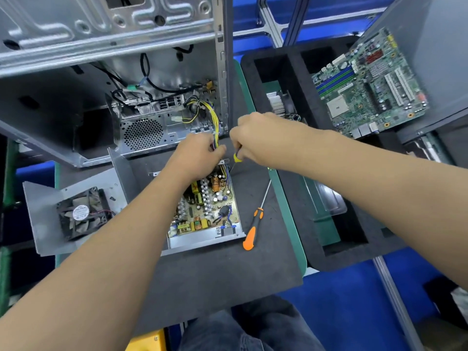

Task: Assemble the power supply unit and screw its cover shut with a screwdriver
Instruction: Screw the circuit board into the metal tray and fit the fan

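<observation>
On the grey mat (202,274), the open power supply unit (207,214) lay with its long axis running away from the person. Left hand (197,153) gripped the yellow wire bundle (215,120) at the far end. Right hand (255,140) pinched a small yellow-handled screwdriver (237,157), tip angled down toward the unit's far right corner. An orange screwdriver (253,229) lay beside the unit, its tip pointing away from the person.

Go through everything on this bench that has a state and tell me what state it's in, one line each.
PSU: open, circuit board exposed.
Cover: off, lying left of the PSU, fan side up.
Left hand: holds the yellow wires at the PSU's far edge.
Right hand: grips a yellow screwdriver, tip down at the PSU's far right corner.
Orange screwdriver: lying unused right of the PSU.
PC case: side open.
Motherboard: out of the case.
</observation>
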`<state>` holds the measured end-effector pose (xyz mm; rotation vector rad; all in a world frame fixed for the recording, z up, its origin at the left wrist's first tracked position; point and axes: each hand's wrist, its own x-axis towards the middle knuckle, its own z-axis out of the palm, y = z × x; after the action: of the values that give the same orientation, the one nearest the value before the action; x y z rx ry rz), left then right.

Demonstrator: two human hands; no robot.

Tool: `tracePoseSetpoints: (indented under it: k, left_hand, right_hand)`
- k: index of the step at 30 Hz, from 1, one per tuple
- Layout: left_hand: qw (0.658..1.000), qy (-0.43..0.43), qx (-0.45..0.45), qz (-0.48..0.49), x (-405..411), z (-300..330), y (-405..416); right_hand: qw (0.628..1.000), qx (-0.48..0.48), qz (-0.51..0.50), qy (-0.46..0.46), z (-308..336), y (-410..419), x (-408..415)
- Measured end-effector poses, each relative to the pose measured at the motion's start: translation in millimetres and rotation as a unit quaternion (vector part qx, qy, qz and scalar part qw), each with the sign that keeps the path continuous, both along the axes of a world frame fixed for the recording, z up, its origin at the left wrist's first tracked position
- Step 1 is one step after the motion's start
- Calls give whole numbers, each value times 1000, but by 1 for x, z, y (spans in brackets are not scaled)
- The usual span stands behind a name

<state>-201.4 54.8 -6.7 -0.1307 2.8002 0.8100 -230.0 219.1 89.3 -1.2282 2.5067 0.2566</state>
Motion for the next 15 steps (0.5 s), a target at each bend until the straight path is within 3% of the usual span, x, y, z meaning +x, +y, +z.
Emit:
tracePoseSetpoints:
  k: [3, 8, 12, 15]
  left_hand:
    - [1000, -9, 1, 1, 0, 0, 0]
    - [1000, -13, 1, 3, -1, -1, 0]
    - [1000, -12, 0, 6, -1, -2, 0]
    - [1000, -14, -3, 6, -1, -1, 1]
  right_hand:
    - [998, 7, -19, 55, 0, -2, 4]
    - [998, -25, -44, -42, -2, 1, 5]
    - [1000, -12, 5, 27, 3, 0, -1]
    - [997, -12, -55, 52, -3, -1, 5]
